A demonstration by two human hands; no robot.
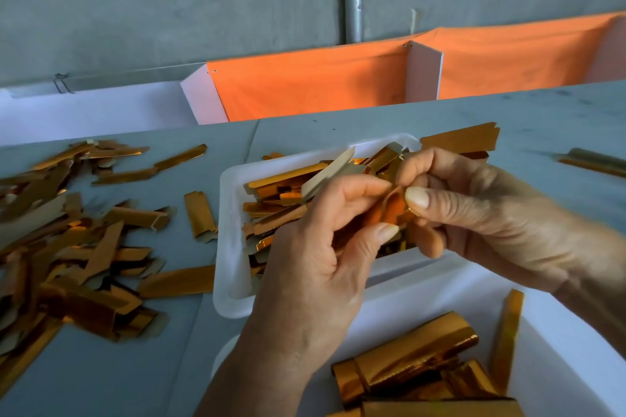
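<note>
Far left, on the grey table (101,366): a loose heap of gold foil strips (67,247), lying every which way. Just right of it, a white tray (230,247), part-filled with more of the same.

Above the tray's near right corner, a small foil piece (389,210), orange-gold, pinched from both sides. Left hand (315,264) from below, thumb and forefinger curled narrow on the piece's left edge. Right hand (491,223) from the right, thumb on the near face and forefinger over the top, closed just as tightly on the other edge.

Sits squarely between the two grips, touching both, no nearer one than the other. Looks curled or half folded, long axis roughly upright and leaning away from the person. Ends mostly hidden by fingers, so hard to say which way it points.

Slanting up and left from the left fingertips, a pale strip (328,173); cannot tell whether held or merely lying in the tray.

Down and to the right, a white bin (559,332) with folded gold pieces (416,359) in it. Probably mid-fold then, with the finished piece bound for that bin, which lies below the right hand and so an easier drop from that side. Far right, one loose strip (592,161) on the table.
</note>
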